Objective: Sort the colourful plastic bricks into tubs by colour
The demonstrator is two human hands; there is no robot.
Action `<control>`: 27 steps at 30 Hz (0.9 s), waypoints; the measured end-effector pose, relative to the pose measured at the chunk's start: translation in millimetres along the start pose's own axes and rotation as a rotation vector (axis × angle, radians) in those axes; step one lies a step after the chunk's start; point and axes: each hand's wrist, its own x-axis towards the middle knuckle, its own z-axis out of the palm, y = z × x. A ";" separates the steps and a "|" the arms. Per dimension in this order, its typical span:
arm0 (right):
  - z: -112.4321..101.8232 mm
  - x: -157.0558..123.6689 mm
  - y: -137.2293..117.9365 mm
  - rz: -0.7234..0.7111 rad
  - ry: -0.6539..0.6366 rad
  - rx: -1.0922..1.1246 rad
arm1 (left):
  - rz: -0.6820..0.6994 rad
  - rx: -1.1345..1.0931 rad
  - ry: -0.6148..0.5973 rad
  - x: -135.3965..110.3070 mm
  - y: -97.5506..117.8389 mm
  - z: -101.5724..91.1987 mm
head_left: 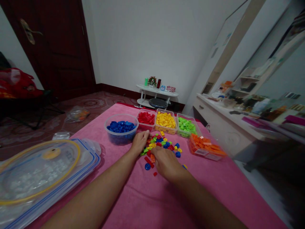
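Observation:
A mixed pile of small toy building bricks point(169, 146) in red, blue, yellow, green and orange lies on the pink cloth. At its left edge is my left hand point(140, 142), fingers bent together; whatever they hold is hidden. My right hand point(166, 161) reaches into the near side of the pile with its fingers curled down, and the back of the hand covers the fingertips. Close beside it are an orange brick point(152, 158), a long red brick point(149, 162) and a round blue piece point(147, 166). A small red brick point(155, 174) lies nearest to me.
Behind the pile stand a round tub of blue bricks point(121, 115) and boxes of red point(143, 127), yellow point(169, 130) and green bricks point(185, 135). A box of orange bricks point(209, 156) stands right. Clear plastic lids point(89, 159) and a bag lie left.

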 end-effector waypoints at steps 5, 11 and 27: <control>3.5 -4.8 -4.3 -0.045 -0.008 0.012 | -0.022 -0.010 0.003 0.6 0.0 0.4; 5.4 -10.7 -7.9 -0.116 -0.028 0.078 | -0.024 -0.033 0.001 1.0 0.5 1.2; 32.3 -6.6 10.5 -0.088 0.168 0.509 | -0.030 -0.034 -0.007 -0.1 -1.0 1.4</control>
